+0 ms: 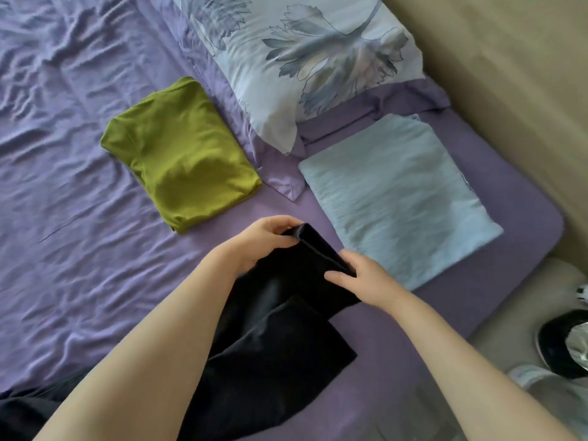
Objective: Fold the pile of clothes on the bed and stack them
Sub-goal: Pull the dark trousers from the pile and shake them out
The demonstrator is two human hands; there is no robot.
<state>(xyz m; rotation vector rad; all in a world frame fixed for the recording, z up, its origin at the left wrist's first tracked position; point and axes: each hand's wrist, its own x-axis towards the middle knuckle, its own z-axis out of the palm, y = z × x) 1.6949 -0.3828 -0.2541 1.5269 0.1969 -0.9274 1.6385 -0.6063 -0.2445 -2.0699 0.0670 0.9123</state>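
Both hands, left and right, forearms reaching forward, fingers curled, gripping black garment on purple bed.

Soft, even daylight, moderately bright; faint shadows in the wrinkles of the purple sheet; no glare; slight overall softness; wide-angle bending toward edges; lower right corner blurred.
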